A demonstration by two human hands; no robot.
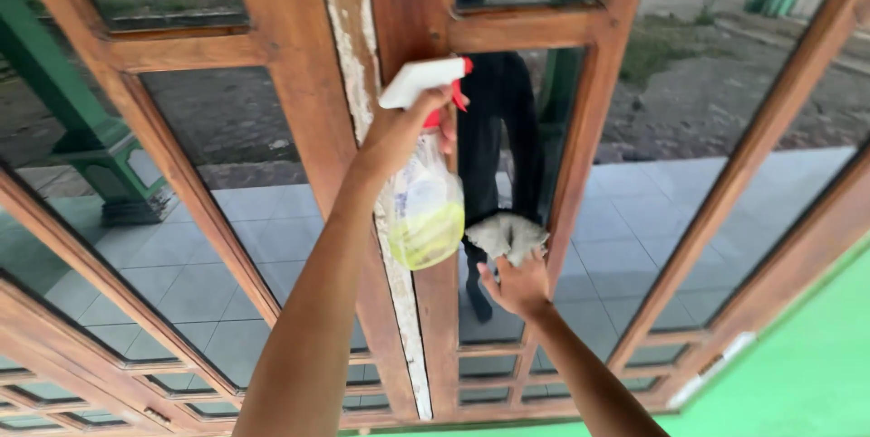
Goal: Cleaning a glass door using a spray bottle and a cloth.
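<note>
My left hand [412,129] grips a spray bottle [426,206] with a white head, a red trigger and yellow-green liquid in its lower part. The nozzle points at the glass pane [494,129] of a brown wooden door [399,2]. Lower and to the right, my right hand [515,285] presses a grey cloth [507,235] flat against the same narrow pane. The glass shows a dark reflection of a person's legs.
Wooden frames divide the door and side windows into panes, such as the door's frame [299,83]. Through the glass lie a grey tiled porch [625,228], a green post [82,120] and bare ground. A green wall [797,373] is at lower right.
</note>
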